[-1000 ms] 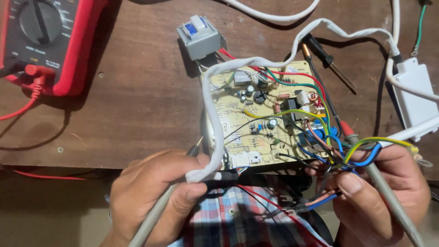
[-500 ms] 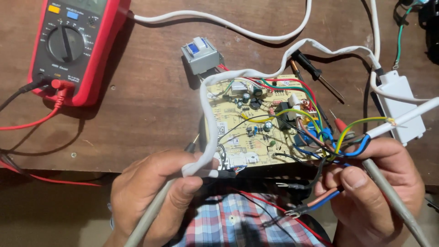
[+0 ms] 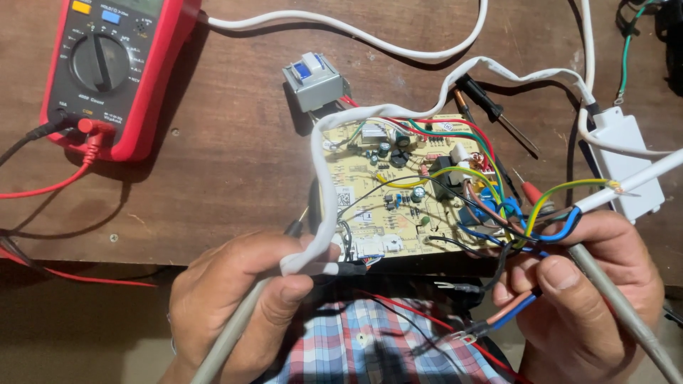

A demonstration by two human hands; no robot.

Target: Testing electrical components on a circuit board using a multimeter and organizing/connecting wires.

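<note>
Both hands sit at the near edge of the wooden table [image 3: 213,178], each closed around a cable. Left hand [image 3: 242,306] is clamped on a grey cable [image 3: 228,341] whose white-sheathed end [image 3: 324,206] loops up along the left edge of the circuit board [image 3: 398,192]; a dark probe tip [image 3: 295,227] pokes out just above the fingers. Right hand [image 3: 583,299] is closed on a second grey cable [image 3: 626,313] that runs down to the right, with the thumb pinning a bundle of loose wires [image 3: 548,220], blue, brown and yellow-green, against the board's right corner. Circuit board lies flat just beyond and between the two hands, its long axis running left to right, its near edge almost touching both. Right hand is the closer one to the wire terminals on the board; left is nearer its left edge. Farther out, a small grey transformer [image 3: 313,82] sits beyond the board's far left corner, a red multimeter [image 3: 114,71] stands well off to the far left, and a white plastic box [image 3: 626,163] lies to the right. Below, a plaid shirt [image 3: 356,341] shows between the hands.
</note>
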